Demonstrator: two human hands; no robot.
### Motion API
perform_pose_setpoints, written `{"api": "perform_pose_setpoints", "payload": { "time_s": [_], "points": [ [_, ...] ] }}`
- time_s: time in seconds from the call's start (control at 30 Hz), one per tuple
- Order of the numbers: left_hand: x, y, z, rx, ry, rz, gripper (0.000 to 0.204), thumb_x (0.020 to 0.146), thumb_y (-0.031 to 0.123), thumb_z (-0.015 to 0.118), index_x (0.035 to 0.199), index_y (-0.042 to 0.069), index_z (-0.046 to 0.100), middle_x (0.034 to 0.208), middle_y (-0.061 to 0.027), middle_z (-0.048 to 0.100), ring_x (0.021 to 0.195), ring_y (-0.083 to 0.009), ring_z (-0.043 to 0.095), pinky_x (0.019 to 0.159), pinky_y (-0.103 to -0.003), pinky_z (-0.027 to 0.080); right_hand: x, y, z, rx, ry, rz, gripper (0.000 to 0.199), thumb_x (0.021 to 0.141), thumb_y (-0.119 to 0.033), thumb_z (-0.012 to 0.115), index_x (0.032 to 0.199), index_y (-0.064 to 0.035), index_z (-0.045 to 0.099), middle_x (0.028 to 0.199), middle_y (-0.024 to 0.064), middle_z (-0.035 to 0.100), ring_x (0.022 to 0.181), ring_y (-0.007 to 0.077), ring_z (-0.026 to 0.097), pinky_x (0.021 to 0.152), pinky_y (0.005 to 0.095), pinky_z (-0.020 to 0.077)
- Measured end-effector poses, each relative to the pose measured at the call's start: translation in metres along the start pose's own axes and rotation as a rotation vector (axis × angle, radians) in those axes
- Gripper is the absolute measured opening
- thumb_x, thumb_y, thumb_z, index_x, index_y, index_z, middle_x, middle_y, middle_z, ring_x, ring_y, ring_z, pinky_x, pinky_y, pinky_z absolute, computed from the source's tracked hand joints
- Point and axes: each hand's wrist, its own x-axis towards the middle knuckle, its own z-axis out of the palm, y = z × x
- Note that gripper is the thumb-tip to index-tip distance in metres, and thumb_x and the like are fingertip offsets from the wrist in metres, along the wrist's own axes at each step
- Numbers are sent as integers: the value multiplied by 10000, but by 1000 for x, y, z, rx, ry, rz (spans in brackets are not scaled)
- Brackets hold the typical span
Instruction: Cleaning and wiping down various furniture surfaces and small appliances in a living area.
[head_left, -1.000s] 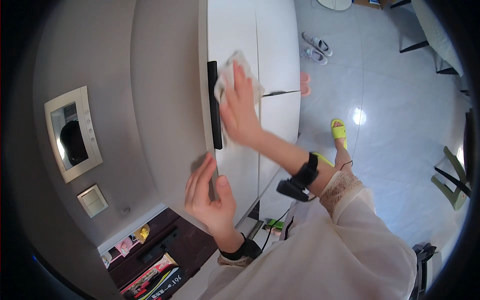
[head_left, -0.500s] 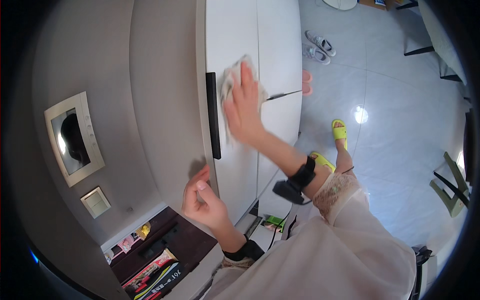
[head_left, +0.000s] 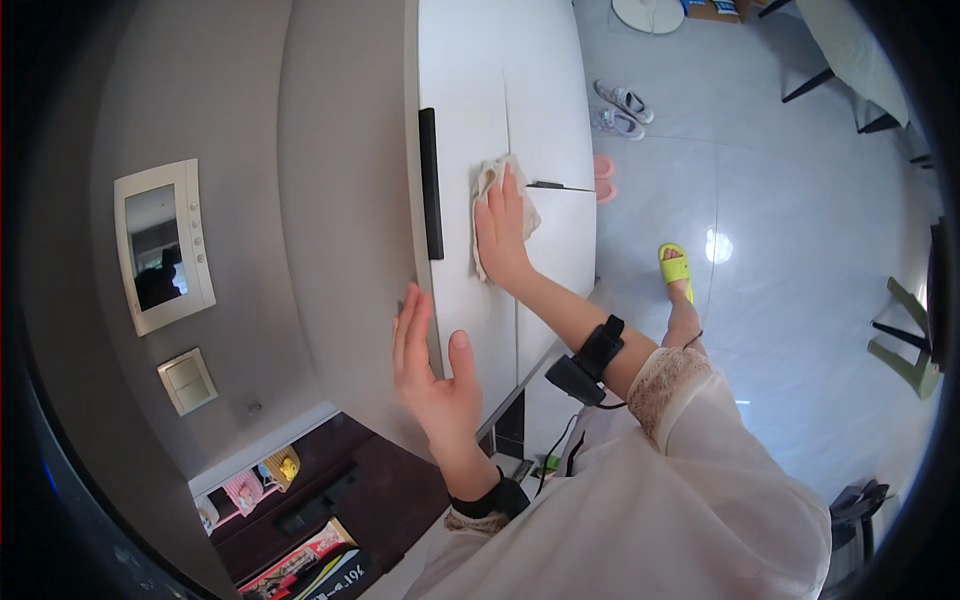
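A pale, crumpled cleaning cloth (head_left: 488, 180) lies against the front of a tall white cabinet (head_left: 464, 60). My right hand (head_left: 503, 232) presses it there with fingers stretched, close to the seam between the doors. To the left of the cloth runs a long black handle (head_left: 430, 185) on the cabinet door. My left hand (head_left: 437, 375) is raised beside the cabinet's side edge below that handle, empty, fingers extended and thumb apart. I cannot tell whether its fingertips touch the edge.
On the grey wall at left are a door-intercom panel (head_left: 160, 245) and a light switch (head_left: 187, 381). A dark shelf (head_left: 390, 480) with boxes lies at lower left. Sneakers (head_left: 622, 103), pink slippers (head_left: 604, 178) and chairs (head_left: 905, 340) stand on the tiled floor at right.
My right hand has moved the cloth down the door, away from beside the handle and toward the seam. My left hand has risen slightly and its fingers have straightened. The view has shifted.
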Motion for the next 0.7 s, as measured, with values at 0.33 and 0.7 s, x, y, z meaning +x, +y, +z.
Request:
{"api": "perform_pose_setpoints", "payload": {
  "time_s": [0.33,0.7],
  "points": [
    [-71,-26,-42,-57,1,49,348,870,73,520,1201,-32,530,1260,-192,534,1163,-340,514,995,-418,369,-91,-9,6,12,52,23,537,967,-302,304,1407,0,245,1485,237,123,1365,422,118,1083,546,101],
    [-129,-56,-63,-132,5,114,317,900,74,480,1193,-28,545,1276,-177,527,1194,-296,496,997,-375,371,-171,-79,4,35,-40,-295,540,964,-271,334,1433,-34,206,1495,221,95,1379,410,79,1089,539,75]
  ]
}}
